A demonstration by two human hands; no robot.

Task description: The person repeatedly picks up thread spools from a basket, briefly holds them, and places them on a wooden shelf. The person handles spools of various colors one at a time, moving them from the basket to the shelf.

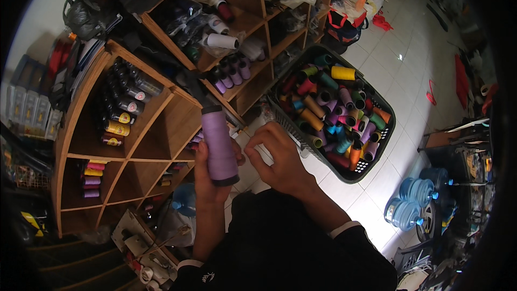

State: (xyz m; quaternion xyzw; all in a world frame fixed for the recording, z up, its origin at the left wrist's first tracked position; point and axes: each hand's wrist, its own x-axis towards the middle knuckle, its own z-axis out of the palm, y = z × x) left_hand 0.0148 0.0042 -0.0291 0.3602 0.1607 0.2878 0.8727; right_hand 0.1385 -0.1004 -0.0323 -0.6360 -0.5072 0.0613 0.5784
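A large spool of purple thread (218,143) with black ends stands nearly upright in my left hand (203,183), whose fingers wrap around it from the left and behind. To the right of the spool is my right hand (283,161), thumb and forefinger curled together in a pinch. Whatever lies between those fingertips, perhaps a thread end, is too small to make out. Beyond my right hand, a black plastic basket (364,174) on the floor is heaped with thread spools (334,110) in many colours.
Wooden cubby shelves (146,129) run along the left and far side. They hold dark spools (129,105), purple spools (235,73) and white cones (222,41). Large blue water bottles (404,213) lie at the right on the tiled floor (406,102). Bags (344,24) sit at the far end.
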